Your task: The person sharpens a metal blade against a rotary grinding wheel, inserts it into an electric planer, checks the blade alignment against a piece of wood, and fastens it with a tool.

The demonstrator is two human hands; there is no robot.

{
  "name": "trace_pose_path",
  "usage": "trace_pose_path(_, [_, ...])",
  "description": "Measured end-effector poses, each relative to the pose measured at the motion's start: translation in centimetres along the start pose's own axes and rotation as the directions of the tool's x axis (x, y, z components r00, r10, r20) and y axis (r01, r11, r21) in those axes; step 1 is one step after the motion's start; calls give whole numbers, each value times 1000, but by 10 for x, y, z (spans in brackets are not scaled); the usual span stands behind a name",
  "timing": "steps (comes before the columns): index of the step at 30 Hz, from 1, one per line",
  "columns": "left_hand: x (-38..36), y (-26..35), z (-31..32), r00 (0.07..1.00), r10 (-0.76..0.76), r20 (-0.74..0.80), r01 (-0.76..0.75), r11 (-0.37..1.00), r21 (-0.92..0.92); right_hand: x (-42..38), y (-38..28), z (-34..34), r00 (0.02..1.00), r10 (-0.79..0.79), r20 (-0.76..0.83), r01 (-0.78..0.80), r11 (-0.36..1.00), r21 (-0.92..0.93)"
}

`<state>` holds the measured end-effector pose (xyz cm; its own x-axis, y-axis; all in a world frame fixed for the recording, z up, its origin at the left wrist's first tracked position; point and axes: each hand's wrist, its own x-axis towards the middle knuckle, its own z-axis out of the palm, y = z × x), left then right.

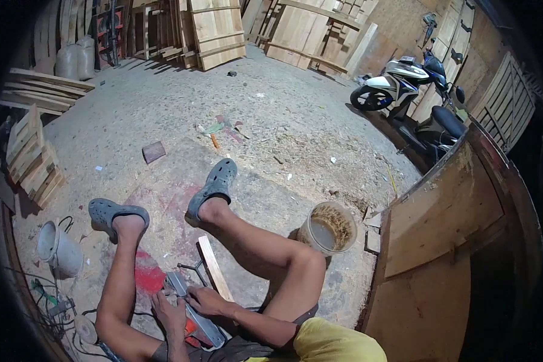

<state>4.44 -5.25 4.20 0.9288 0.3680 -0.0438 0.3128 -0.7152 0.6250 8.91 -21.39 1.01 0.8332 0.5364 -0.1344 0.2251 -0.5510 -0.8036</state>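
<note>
No legible writing. Both hands, left hand [170, 312] and right hand [206, 300], apparently closed gripping metal tool [194, 314]; open floor [271, 108] at twelve o'clock.

Concrete floor [271, 102] strewn with sawdust. Scooter [398, 84] parked at upper right, beside a second, darker one [440, 123]. Bucket [329, 227] holding sawdust, just left of a wooden panel [440, 211]. White pail [57, 248] at left; stacked crates [33, 158] above it. Boards [217, 30] lean against the far wall.
</note>
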Motion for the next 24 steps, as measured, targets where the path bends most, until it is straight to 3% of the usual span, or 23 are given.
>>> trace_pose_path(2, [-2,-13,16,982,84,-170,-68,993,98,0,2,0,1000,-18,10,18,1000,7])
trace_pose_path(3, [-3,-7,10,982,73,-174,-56,993,100,-1,1,-2,1000,6,26,-6,1000,0])
trace_pose_path(5, [-2,9,-7,998,38,-58,-36,999,38,0,-1,-2,998,12,56,-11,1000,-7])
trace_pose_path(9, [0,4,-5,1000,19,-6,-19,999,-28,1,5,3,999,21,43,-20,1000,-20])
trace_pose_path(14, [0,6,-6,997,43,-65,-42,999,18,2,2,-1,1000,21,2,-21,999,25])
trace_pose_path(18, [-3,11,-8,1000,10,-21,-10,1000,2,2,8,3,998,35,55,-34,999,-17])
trace_pose_path(24, [-2,9,-6,999,16,-31,-16,1000,-2,-1,4,0,999,39,11,-39,998,39])
